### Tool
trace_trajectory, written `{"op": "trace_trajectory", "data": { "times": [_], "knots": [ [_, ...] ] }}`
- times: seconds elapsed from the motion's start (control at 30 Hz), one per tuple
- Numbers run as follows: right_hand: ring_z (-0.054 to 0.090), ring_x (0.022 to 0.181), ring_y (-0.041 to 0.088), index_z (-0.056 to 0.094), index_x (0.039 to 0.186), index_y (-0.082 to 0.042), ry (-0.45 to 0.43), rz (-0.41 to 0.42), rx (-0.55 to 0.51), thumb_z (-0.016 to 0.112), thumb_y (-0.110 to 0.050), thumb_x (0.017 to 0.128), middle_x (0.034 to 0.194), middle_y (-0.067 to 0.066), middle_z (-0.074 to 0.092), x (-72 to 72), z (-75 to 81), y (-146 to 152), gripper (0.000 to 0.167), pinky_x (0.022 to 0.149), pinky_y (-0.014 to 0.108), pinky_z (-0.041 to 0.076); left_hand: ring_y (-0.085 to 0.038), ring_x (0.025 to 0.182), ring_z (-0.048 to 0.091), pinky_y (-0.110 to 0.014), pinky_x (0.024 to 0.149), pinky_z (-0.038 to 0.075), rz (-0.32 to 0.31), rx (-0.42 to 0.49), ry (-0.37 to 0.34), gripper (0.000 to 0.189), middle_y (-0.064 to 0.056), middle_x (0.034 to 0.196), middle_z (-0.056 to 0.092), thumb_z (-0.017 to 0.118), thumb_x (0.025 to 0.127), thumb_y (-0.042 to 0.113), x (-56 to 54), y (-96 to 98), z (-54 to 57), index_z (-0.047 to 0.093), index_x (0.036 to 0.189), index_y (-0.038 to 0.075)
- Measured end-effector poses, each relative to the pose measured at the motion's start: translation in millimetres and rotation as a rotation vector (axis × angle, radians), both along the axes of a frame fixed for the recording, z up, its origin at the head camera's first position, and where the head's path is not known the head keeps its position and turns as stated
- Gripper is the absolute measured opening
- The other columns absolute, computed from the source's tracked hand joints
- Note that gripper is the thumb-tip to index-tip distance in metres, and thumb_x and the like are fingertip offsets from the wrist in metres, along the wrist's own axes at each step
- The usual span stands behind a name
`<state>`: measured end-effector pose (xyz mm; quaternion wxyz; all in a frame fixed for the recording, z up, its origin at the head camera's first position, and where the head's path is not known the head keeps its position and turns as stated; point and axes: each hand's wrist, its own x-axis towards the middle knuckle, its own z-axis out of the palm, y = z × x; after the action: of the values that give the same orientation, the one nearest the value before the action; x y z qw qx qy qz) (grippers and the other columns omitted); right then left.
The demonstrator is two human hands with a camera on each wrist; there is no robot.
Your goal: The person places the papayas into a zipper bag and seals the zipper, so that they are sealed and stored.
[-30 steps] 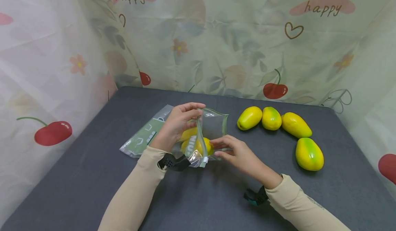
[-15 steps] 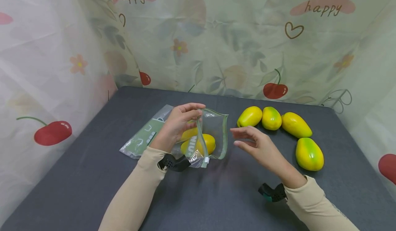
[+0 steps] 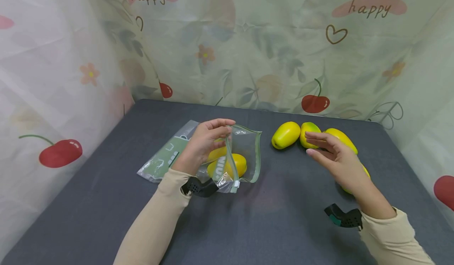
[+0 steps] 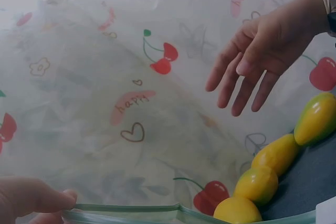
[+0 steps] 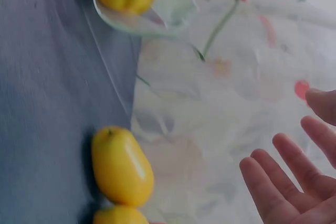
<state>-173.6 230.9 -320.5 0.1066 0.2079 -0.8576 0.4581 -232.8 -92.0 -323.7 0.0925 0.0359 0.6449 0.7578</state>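
Note:
My left hand (image 3: 203,142) pinches the upper edge of a clear zip bag (image 3: 258,158) with green trim, its mouth spread toward the right. Inside the bag lie yellow mangoes, one near the mouth (image 3: 240,165) and another partly covered by my fingers. My right hand (image 3: 338,160) hovers with nothing in it, fingers extended and apart, as the left wrist view also shows. Below and behind it sits a row of yellow-green mangoes: the leftmost mango (image 3: 285,135), a second mango (image 3: 307,129), a third mango (image 3: 344,137), and the nearest one mostly hidden by the hand.
A flat plastic bag with a green printed panel (image 3: 164,160) lies under and left of my left hand. The dark grey table (image 3: 262,225) is enclosed by printed cloth (image 3: 244,60) at the back and sides. A white slider (image 3: 236,183) sits on the bag's zip.
My right hand has come out from the bag's mouth and moved right, over the loose mangoes. The mango near the mouth stays inside. My left hand keeps its place on the bag.

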Motion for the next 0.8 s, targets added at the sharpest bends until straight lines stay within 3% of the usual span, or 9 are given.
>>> {"op": "trace_trajectory", "data": {
  "times": [0.23,0.5,0.57,0.67,0.73,0.8],
  "knots": [
    [0.047,0.115,-0.015,0.049,0.139,-0.009,0.005,-0.141,0.070,0.061,-0.017,0.095,0.139,0.000,0.051,5.7,4.0,29.4,0.045,0.083,0.002,0.042,-0.012,0.071,0.057,-0.022,0.066,0.052,0.000,-0.002,-0.003,0.030,0.002,0.082,0.062,0.060,0.095,0.010,0.2,-0.3,-0.1,0.062,0.122,-0.002],
    [0.042,0.125,-0.010,0.036,0.149,-0.020,-0.036,-0.237,0.129,0.059,-0.023,0.097,0.150,0.000,0.040,13.0,-3.8,62.2,0.057,0.085,-0.003,0.036,-0.012,0.070,0.057,-0.021,0.064,0.052,0.007,0.004,-0.009,0.027,0.003,0.082,0.063,0.061,0.094,0.010,0.4,-0.5,-0.3,0.063,0.119,-0.001],
    [0.041,0.130,-0.005,0.031,0.151,-0.024,-0.068,-0.257,0.150,0.057,-0.026,0.098,0.153,0.004,0.036,14.0,-6.4,71.4,0.060,0.083,-0.004,0.035,-0.011,0.069,0.057,-0.021,0.064,0.052,0.007,0.007,-0.008,0.029,0.004,0.082,0.063,0.061,0.094,0.010,0.2,-0.7,-0.3,0.062,0.121,-0.002],
    [0.036,0.141,0.016,0.024,0.154,-0.026,-0.136,-0.284,0.176,0.055,-0.031,0.099,0.157,0.011,0.030,14.5,-10.5,82.6,0.063,0.085,-0.004,0.033,-0.011,0.069,0.057,-0.020,0.063,0.052,0.006,0.008,-0.006,0.033,0.004,0.082,0.062,0.060,0.095,0.010,0.2,-1.2,-0.2,0.060,0.124,-0.004],
    [0.030,0.143,0.032,0.019,0.155,-0.023,-0.183,-0.294,0.185,0.054,-0.034,0.099,0.158,0.016,0.024,14.0,-13.9,86.6,0.067,0.104,0.011,0.035,-0.011,0.069,0.057,-0.020,0.063,0.052,0.009,0.008,-0.007,0.032,0.004,0.081,0.063,0.060,0.094,0.010,0.4,-1.3,0.0,0.060,0.123,-0.004],
    [0.021,0.142,0.046,0.015,0.156,-0.019,-0.225,-0.295,0.188,0.053,-0.037,0.099,0.159,0.021,0.017,13.2,-17.7,88.9,0.072,0.116,0.036,0.028,-0.011,0.069,0.056,-0.020,0.063,0.052,0.009,0.007,-0.008,0.030,0.004,0.081,0.063,0.061,0.094,0.010,0.3,-1.4,-0.1,0.062,0.122,-0.003]
  ]
}}
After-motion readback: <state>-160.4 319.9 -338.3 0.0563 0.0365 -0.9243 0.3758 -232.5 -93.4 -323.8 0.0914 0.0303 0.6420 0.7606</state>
